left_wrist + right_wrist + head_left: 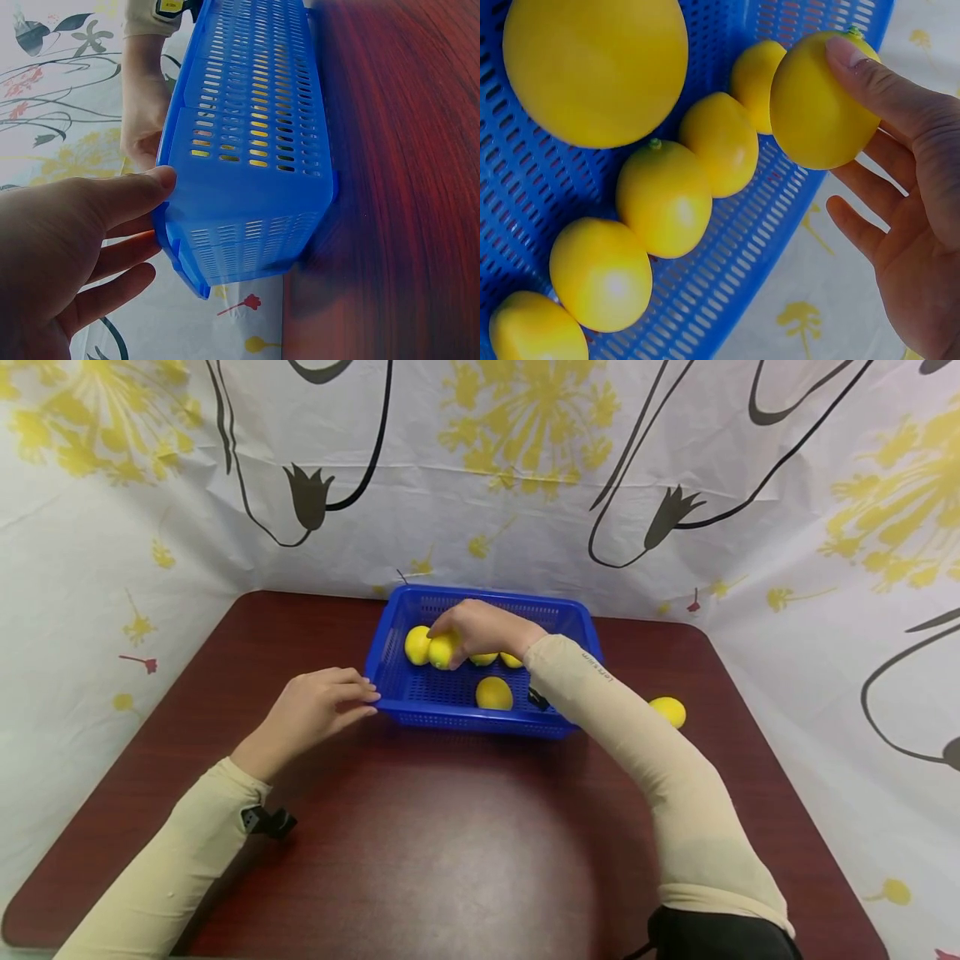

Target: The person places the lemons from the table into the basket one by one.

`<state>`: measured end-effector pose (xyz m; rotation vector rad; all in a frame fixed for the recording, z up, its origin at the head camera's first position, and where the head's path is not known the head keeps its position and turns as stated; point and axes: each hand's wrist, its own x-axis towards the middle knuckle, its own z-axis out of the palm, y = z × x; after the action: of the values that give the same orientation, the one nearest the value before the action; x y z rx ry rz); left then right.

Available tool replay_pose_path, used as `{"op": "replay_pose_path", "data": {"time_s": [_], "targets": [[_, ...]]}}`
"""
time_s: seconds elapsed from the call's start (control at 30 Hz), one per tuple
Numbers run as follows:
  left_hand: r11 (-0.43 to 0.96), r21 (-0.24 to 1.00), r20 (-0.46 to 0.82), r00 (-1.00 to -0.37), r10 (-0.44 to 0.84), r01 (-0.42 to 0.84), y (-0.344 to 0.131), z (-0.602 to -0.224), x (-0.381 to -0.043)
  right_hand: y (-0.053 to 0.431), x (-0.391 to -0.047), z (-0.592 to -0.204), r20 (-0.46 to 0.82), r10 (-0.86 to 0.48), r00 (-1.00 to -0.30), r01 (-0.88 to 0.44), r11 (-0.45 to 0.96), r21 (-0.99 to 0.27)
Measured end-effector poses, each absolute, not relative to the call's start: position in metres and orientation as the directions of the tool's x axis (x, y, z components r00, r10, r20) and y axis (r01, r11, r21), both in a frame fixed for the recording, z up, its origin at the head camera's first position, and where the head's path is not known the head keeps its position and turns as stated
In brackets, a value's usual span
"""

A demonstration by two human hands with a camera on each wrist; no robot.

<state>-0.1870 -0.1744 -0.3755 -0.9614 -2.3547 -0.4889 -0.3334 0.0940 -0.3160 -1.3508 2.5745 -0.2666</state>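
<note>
My right hand (483,628) grips a yellow lemon (817,105) between thumb and fingers, over the left part of a blue plastic basket (472,720). In the right wrist view the held lemon overlaps the far end of a row of several lemons (664,199) along one basket wall. Apart from that row sits another lemon (494,693), near the basket's front wall. At the front left corner my left hand (318,706) pinches the basket's rim, its thumb on the near side and fingers behind, as the left wrist view shows.
The basket stands at the back of a dark red wooden table (420,843). One more lemon (669,711) lies on the table right of the basket, partly behind my right sleeve (630,727). A patterned white cloth (480,510) hangs behind and beside the table.
</note>
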Motion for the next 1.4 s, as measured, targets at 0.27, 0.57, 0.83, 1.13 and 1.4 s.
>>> {"op": "replay_pose_path", "data": {"time_s": [0.27,0.57,0.83,1.13,1.4], "targets": [[0.671,0.118,0.614,-0.585,0.530,0.732,-0.174,-0.376,-0.187,0.081,-0.333,-0.327,-0.151,-0.836,-0.527,-0.802,0.548,-0.236],[0.672,0.117,0.602,-0.590,0.537,0.731,-0.175,-0.377,-0.187,0.078,-0.332,-0.335,-0.192,-0.821,-0.537,-0.782,0.571,-0.252],[0.681,0.122,0.592,-0.604,0.534,0.722,-0.175,-0.376,-0.186,0.079,-0.336,-0.345,-0.196,-0.820,-0.538,-0.773,0.572,-0.274],[0.676,0.130,0.604,-0.599,0.526,0.725,-0.175,-0.377,-0.185,0.078,-0.336,-0.354,-0.197,-0.828,-0.525,-0.778,0.561,-0.284],[0.683,0.129,0.593,-0.608,0.528,0.719,-0.176,-0.376,-0.185,0.077,-0.336,-0.360,-0.159,-0.861,-0.483,-0.828,0.508,-0.238]]}}
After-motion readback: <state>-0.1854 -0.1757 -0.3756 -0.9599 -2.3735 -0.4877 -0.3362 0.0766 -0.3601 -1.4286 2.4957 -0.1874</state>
